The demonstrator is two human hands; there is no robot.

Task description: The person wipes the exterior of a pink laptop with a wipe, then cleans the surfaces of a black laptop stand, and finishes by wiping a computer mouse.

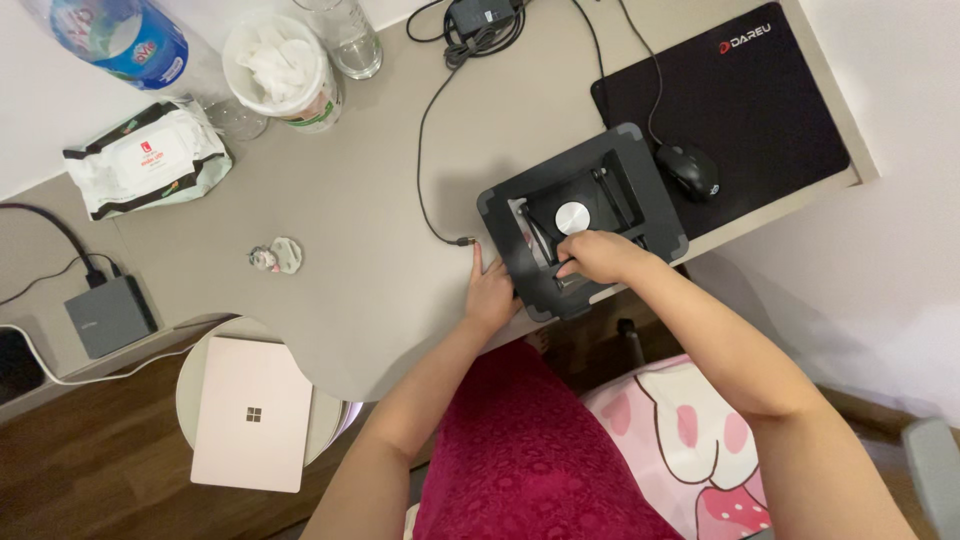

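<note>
A black folding laptop stand lies flat near the front edge of the grey desk, with a silver disc at its middle. My left hand rests against its left front corner, fingers on the desk edge beside a loose cable plug. My right hand presses on the stand's front part, fingers curled over an inner bar just below the disc. Whether the fingers grip the bar or only push on it is hard to tell.
A black mouse sits on a black mouse pad at the right. At the back are a wet-wipe pack, a cup with tissues, a glass, a bottle. A pink laptop lies on a stool.
</note>
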